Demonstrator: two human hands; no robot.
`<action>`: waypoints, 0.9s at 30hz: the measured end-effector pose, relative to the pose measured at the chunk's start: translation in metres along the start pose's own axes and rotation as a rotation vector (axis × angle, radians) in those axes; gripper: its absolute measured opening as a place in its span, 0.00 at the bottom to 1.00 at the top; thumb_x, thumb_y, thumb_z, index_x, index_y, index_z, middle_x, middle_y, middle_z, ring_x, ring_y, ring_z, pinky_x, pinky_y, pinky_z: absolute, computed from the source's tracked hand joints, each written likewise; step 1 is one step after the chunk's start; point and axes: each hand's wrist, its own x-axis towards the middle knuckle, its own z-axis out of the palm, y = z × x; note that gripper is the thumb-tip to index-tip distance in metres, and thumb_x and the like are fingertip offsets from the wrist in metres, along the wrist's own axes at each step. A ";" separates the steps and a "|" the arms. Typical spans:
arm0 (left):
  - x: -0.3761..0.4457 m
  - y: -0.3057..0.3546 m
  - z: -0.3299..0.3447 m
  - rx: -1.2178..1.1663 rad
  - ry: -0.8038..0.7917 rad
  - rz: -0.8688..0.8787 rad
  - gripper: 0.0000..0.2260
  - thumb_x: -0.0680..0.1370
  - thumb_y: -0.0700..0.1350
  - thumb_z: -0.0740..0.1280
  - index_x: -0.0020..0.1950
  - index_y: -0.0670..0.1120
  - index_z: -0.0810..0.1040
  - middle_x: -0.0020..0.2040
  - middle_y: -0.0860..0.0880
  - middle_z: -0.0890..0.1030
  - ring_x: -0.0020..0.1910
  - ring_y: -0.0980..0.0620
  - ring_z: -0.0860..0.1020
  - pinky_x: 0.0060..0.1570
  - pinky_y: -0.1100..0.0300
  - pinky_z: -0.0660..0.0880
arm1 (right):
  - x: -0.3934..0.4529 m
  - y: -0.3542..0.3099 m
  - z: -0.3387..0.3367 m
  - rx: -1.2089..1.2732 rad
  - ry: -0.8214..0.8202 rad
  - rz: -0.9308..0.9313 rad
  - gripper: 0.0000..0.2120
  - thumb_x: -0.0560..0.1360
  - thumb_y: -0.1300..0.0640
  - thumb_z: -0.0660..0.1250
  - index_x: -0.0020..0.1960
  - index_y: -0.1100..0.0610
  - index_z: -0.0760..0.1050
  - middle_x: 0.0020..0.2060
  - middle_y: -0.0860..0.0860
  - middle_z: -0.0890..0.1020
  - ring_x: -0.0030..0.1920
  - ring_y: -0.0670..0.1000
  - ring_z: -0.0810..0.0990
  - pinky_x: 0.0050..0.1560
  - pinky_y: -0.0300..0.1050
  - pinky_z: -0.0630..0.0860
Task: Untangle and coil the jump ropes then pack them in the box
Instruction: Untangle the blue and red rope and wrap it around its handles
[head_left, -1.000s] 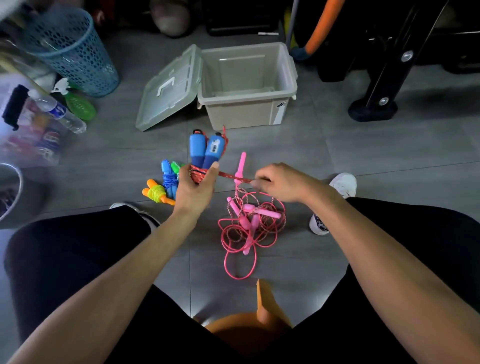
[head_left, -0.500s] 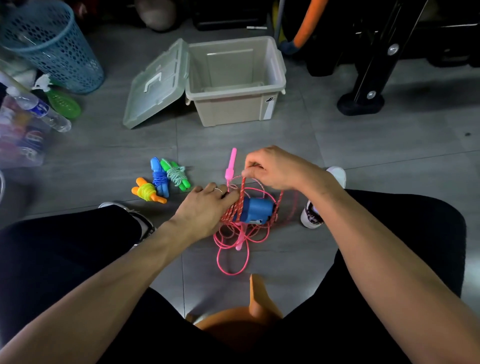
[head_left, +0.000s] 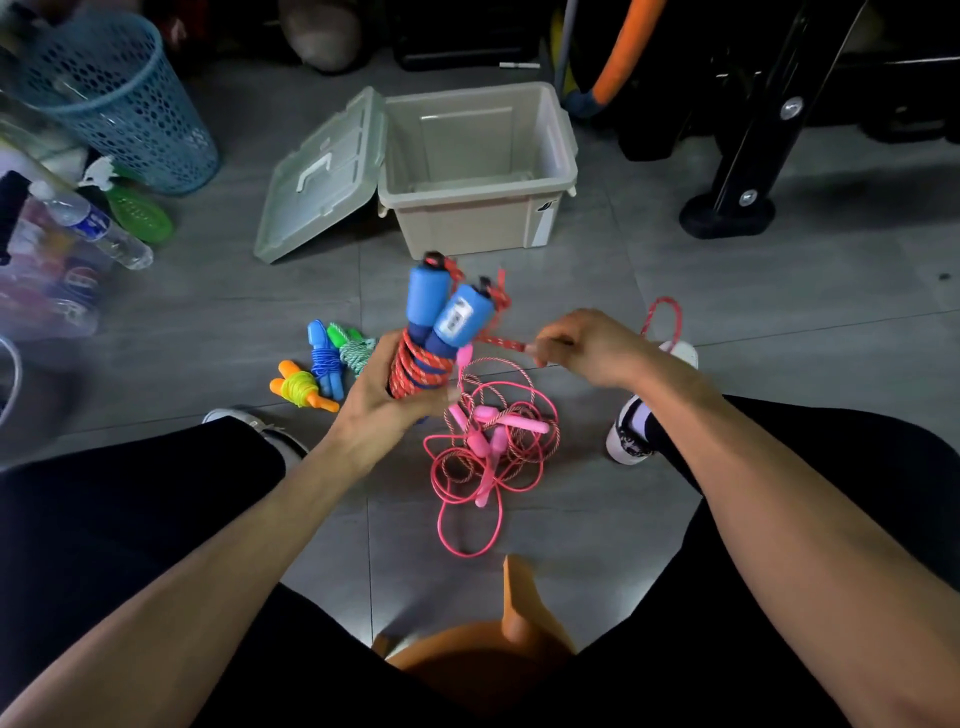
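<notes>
Since half a second ago, the left hand (head_left: 387, 400) has lifted the blue-handled rope (head_left: 426, 358) off the pink tangle, and the right hand (head_left: 587, 345) has drawn its loose end out to the right. Largest of the things on the grey tile floor (head_left: 727, 322) is the beige box (head_left: 478, 171), open beyond the hands with its hinged lid (head_left: 317, 176) lying back to the left. Nearer the person, the pink ropes (head_left: 488, 441) lie in a loose tangle between the knees, handles in the middle. Held above and just left of them, the red cord is wound round the two blue handles, which point up and away; the left fingers curl round this bundle from below. The right fingers pinch the cord's free end, stretched taut from the bundle. Left of it three small coiled ropes rest side by side: blue (head_left: 324, 353), green (head_left: 353, 348) and yellow with orange handles (head_left: 301, 387).
</notes>
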 end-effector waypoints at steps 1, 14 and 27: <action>0.002 0.001 0.003 -0.093 0.048 -0.064 0.26 0.66 0.45 0.77 0.61 0.52 0.71 0.41 0.59 0.80 0.41 0.58 0.79 0.47 0.54 0.80 | 0.001 -0.003 0.006 -0.015 -0.019 -0.003 0.14 0.80 0.51 0.64 0.41 0.57 0.81 0.30 0.48 0.77 0.34 0.48 0.75 0.38 0.40 0.68; 0.018 -0.035 -0.011 1.350 0.023 -0.300 0.20 0.70 0.46 0.67 0.60 0.48 0.66 0.48 0.46 0.77 0.52 0.41 0.78 0.43 0.52 0.73 | -0.014 -0.090 0.028 -0.399 -0.096 -0.217 0.12 0.81 0.49 0.58 0.43 0.55 0.70 0.33 0.50 0.71 0.38 0.57 0.76 0.36 0.49 0.69; 0.001 -0.039 -0.007 1.357 -0.272 0.681 0.32 0.63 0.47 0.77 0.66 0.44 0.75 0.52 0.44 0.80 0.51 0.41 0.79 0.53 0.49 0.77 | 0.014 -0.009 -0.013 -0.240 -0.065 0.032 0.22 0.69 0.34 0.71 0.35 0.53 0.74 0.31 0.49 0.78 0.33 0.51 0.75 0.34 0.45 0.67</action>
